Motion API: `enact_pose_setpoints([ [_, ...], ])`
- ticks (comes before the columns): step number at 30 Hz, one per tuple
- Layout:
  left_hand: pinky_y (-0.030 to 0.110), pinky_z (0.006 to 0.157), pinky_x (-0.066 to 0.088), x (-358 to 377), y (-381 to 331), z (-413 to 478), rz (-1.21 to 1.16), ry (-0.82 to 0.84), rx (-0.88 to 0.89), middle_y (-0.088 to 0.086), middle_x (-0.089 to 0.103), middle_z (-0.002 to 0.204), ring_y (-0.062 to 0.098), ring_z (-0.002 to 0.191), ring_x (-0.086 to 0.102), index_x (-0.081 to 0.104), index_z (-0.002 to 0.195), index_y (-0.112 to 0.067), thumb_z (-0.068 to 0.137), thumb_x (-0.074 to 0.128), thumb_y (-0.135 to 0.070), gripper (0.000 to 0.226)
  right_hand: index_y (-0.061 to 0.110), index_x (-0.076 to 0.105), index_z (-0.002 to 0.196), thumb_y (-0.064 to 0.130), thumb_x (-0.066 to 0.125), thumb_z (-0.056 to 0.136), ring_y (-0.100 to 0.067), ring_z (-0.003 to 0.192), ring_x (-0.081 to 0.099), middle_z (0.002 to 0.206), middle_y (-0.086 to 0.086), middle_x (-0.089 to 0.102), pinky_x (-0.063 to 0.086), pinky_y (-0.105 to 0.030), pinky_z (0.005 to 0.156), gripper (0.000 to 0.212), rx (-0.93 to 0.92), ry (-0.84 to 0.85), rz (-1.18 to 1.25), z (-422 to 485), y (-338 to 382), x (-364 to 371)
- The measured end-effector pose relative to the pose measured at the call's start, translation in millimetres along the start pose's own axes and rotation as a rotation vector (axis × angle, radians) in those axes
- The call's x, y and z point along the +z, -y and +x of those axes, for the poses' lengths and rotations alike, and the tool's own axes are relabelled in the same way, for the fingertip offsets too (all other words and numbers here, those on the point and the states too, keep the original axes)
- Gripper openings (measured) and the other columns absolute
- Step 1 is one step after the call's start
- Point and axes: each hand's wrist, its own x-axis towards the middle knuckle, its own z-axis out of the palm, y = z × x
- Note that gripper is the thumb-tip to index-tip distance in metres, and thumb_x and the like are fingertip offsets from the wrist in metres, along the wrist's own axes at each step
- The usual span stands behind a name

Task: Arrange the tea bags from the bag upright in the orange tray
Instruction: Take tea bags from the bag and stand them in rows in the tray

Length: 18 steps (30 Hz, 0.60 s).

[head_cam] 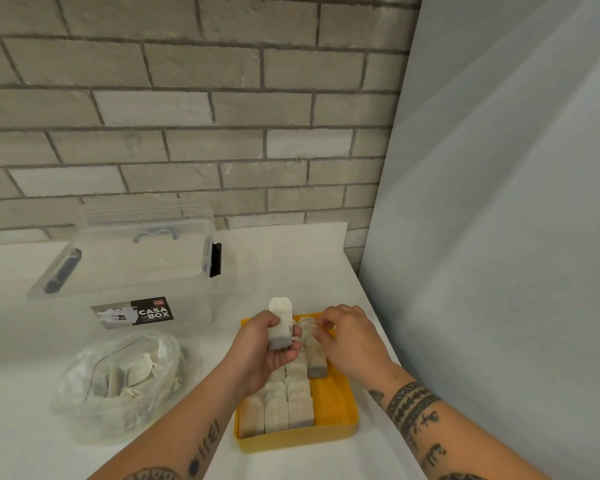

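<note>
A: Hands first. The left hand is curled round a small stack of tea bags and holds it upright over the far left part of the orange tray. The right hand has its fingers bent. As far as the view shows, it pinches the top of a standing tea bag near the tray's far end.

B: State of the tray?

A: Three packed columns of bags stand upright, side by side. They run from the near wall back to under the hands and fill the tray's left side. A fourth column is only begun, by the standing tea bag the right hand has hold of. In front of that bag the right strip of the tray floor is bare orange.

B: Supply?

A: The plastic bag lies on the desk, left of the tray and well apart from it. A loose heap of tea bags shows inside, but the count cannot be read through the film. A clear storage box stands behind it, against the brick wall.

B: Progress estimate?

A: Judged well past half for the tray. Left to do: seat the stack in the left hand, fill out the fourth column along the right strip, and empty the plastic bag. Whether the remaining heap will fit in the free strip cannot be told from here.
</note>
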Motion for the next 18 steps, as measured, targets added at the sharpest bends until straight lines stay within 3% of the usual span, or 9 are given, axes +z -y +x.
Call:
enact_pose_setpoints([
  [3, 0.035, 0.067, 0.061, 6.3, 7.8, 1.5, 0.088, 0.026, 0.068, 0.018, 0.073, 0.106, 0.030, 0.086, 0.073, 0.051, 0.136, -0.008, 0.105, 0.045, -0.012, 0.032, 0.029, 0.068, 0.106, 0.035, 0.062, 0.097, -0.001, 0.090, 0.060, 0.096, 0.016, 0.066, 0.046, -0.011, 0.075, 0.012, 0.116, -0.001, 0.357, -5.1, 9.7, -9.3],
  [5, 0.035, 0.073, 0.061, 11.1, 12.6, 0.5, 0.240, 0.025, 0.137, 0.011, 0.073, 0.116, 0.026, 0.096, 0.076, 0.053, 0.136, -0.016, 0.103, 0.057, -0.017, 0.033, 0.026, 0.067, 0.109, 0.033, 0.063, 0.097, 0.002, 0.084, 0.065, 0.096, 0.016, 0.067, 0.046, -0.006, 0.067, 0.015, 0.195, 0.010, 0.519, -7.5, 15.3, -15.0],
  [10, 0.026, 0.063, 0.057, 22.7, 16.4, -5.5, 0.469, -0.120, 0.291, 0.004, 0.076, 0.102, 0.020, 0.087, 0.076, 0.064, 0.121, -0.020, 0.083, 0.083, -0.027, 0.043, 0.024, 0.071, 0.102, 0.033, 0.069, 0.093, -0.004, 0.090, 0.067, 0.095, 0.013, 0.071, 0.055, -0.018, 0.080, 0.013, 0.280, -0.004, 0.650, -10.8, 15.4, -19.3],
  [13, 0.022, 0.056, 0.053, 27.5, 18.4, -7.6, 0.562, -0.160, 0.343, 0.005, 0.074, 0.096, 0.020, 0.081, 0.074, 0.066, 0.116, -0.021, 0.079, 0.086, -0.022, 0.042, 0.025, 0.072, 0.096, 0.036, 0.071, 0.090, -0.006, 0.087, 0.067, 0.091, 0.011, 0.072, 0.056, -0.024, 0.081, 0.013, 0.289, 0.035, 0.671, -13.1, 15.6, -21.9],
  [18, 0.022, 0.058, 0.054, 30.0, 17.3, -8.6, 0.571, -0.124, 0.321, 0.003, 0.075, 0.102, 0.023, 0.090, 0.075, 0.064, 0.118, -0.024, 0.081, 0.085, -0.026, 0.043, 0.026, 0.071, 0.085, 0.034, 0.069, 0.092, -0.008, 0.085, 0.066, 0.087, 0.010, 0.071, 0.052, -0.023, 0.074, 0.011, 0.286, 0.067, 0.638, -10.6, 16.3, -30.4],
])
